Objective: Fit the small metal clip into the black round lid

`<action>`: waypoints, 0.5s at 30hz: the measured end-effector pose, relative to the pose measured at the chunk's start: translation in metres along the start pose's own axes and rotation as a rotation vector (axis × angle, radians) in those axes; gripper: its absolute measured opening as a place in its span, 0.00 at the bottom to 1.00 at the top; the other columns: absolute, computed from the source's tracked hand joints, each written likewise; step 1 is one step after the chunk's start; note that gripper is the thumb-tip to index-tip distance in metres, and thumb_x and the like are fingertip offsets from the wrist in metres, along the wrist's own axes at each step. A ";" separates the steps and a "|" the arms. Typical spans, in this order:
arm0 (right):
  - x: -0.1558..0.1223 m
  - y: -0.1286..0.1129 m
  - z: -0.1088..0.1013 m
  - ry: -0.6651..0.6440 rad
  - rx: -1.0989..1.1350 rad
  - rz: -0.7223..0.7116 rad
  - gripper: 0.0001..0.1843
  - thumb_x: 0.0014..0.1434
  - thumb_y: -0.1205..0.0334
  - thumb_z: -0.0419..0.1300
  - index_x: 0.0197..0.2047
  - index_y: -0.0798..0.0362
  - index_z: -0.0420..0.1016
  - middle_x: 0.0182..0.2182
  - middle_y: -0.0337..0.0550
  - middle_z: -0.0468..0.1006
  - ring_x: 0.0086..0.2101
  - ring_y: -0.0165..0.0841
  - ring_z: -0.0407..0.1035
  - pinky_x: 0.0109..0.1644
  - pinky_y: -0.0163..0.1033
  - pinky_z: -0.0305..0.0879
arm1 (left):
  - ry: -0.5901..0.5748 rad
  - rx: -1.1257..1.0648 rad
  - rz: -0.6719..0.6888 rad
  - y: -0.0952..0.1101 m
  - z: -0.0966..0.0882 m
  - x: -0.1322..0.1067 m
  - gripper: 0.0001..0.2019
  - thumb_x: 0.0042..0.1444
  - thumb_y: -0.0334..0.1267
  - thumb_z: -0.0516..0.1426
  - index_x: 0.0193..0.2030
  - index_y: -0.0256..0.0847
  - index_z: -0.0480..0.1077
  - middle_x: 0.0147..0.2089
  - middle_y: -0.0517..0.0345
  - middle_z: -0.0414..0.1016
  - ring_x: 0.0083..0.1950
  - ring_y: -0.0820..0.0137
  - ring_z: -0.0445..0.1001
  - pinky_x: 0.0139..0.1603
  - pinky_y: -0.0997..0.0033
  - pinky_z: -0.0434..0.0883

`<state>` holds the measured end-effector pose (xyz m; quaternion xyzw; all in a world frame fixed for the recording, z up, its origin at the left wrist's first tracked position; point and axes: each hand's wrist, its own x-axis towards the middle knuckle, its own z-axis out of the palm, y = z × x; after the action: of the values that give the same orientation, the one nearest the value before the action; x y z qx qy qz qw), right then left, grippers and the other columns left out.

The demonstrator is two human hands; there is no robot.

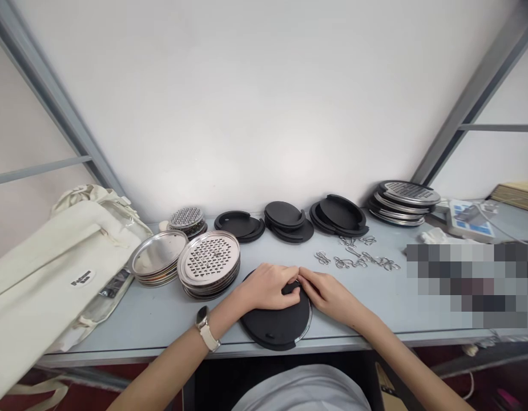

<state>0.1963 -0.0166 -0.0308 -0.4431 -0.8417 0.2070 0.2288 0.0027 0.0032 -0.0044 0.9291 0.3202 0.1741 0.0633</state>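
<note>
A black round holder [281, 331] lies flat near the table's front edge, with a thin silvery rim showing along its right side. My left hand [270, 287] rests over its far part, fingers curled and thumb bent in at the rim. From the right, my right hand [331, 295] meets it there, its fingertips pressed together against the left fingertips. Whatever is between the right fingertips is hidden. Several bent wire clips [360, 258] are scattered beyond my right hand. To the left stands a stack of round metal grater plates [209, 260].
Plain metal discs [158, 254] are piled at left, beside a cream cloth bag [67, 274]. Along the wall sit smaller grater discs [186, 217], more black holders [285, 215] and a mixed stack [404, 200]. A blue-and-white device [469, 218] stands at right, near a blurred-out patch.
</note>
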 end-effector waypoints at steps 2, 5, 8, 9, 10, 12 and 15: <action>-0.001 0.000 -0.001 -0.006 0.003 -0.011 0.11 0.69 0.62 0.42 0.35 0.49 0.61 0.27 0.38 0.72 0.26 0.32 0.65 0.33 0.36 0.57 | 0.000 -0.005 -0.004 0.000 0.000 0.000 0.05 0.55 0.38 0.54 0.32 0.43 0.61 0.28 0.64 0.68 0.27 0.73 0.66 0.28 0.71 0.53; -0.002 0.001 0.000 -0.004 -0.013 -0.009 0.11 0.68 0.63 0.43 0.35 0.50 0.62 0.26 0.37 0.70 0.25 0.32 0.63 0.31 0.36 0.56 | 0.009 -0.012 -0.017 0.000 0.000 0.000 0.05 0.55 0.39 0.55 0.33 0.43 0.61 0.29 0.64 0.69 0.28 0.73 0.67 0.28 0.71 0.53; -0.002 0.004 0.001 -0.001 -0.028 -0.007 0.10 0.67 0.64 0.44 0.35 0.50 0.62 0.24 0.36 0.69 0.24 0.31 0.62 0.31 0.35 0.55 | 0.022 -0.027 -0.031 0.001 -0.001 0.000 0.07 0.54 0.39 0.56 0.38 0.44 0.62 0.31 0.64 0.70 0.30 0.72 0.68 0.29 0.72 0.56; -0.002 0.005 0.001 0.002 -0.030 -0.009 0.10 0.67 0.64 0.44 0.35 0.50 0.62 0.24 0.36 0.69 0.24 0.31 0.62 0.31 0.35 0.55 | 0.027 -0.032 -0.035 0.001 -0.002 0.000 0.08 0.54 0.39 0.56 0.40 0.44 0.62 0.32 0.64 0.70 0.30 0.72 0.69 0.29 0.73 0.57; -0.002 0.005 0.001 0.006 -0.031 -0.011 0.10 0.67 0.64 0.44 0.34 0.50 0.62 0.24 0.36 0.69 0.24 0.31 0.62 0.31 0.35 0.55 | 0.031 -0.035 -0.037 0.002 -0.002 0.000 0.09 0.54 0.40 0.56 0.41 0.43 0.62 0.32 0.64 0.70 0.31 0.71 0.69 0.30 0.73 0.58; -0.002 0.005 0.002 0.013 -0.031 -0.013 0.10 0.67 0.63 0.44 0.34 0.50 0.61 0.25 0.36 0.69 0.24 0.31 0.62 0.30 0.35 0.55 | 0.038 -0.036 -0.040 0.002 -0.002 0.000 0.11 0.54 0.40 0.56 0.43 0.43 0.62 0.33 0.63 0.70 0.33 0.71 0.69 0.31 0.72 0.59; -0.002 0.004 0.001 0.019 -0.036 -0.012 0.11 0.67 0.63 0.44 0.33 0.50 0.60 0.24 0.36 0.69 0.24 0.31 0.62 0.30 0.36 0.55 | 0.035 -0.028 -0.031 0.002 -0.002 0.000 0.08 0.54 0.40 0.56 0.40 0.43 0.63 0.34 0.62 0.69 0.33 0.70 0.69 0.32 0.72 0.60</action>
<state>0.1990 -0.0167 -0.0342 -0.4440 -0.8457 0.1864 0.2299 0.0031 0.0018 -0.0019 0.9198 0.3332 0.1938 0.0731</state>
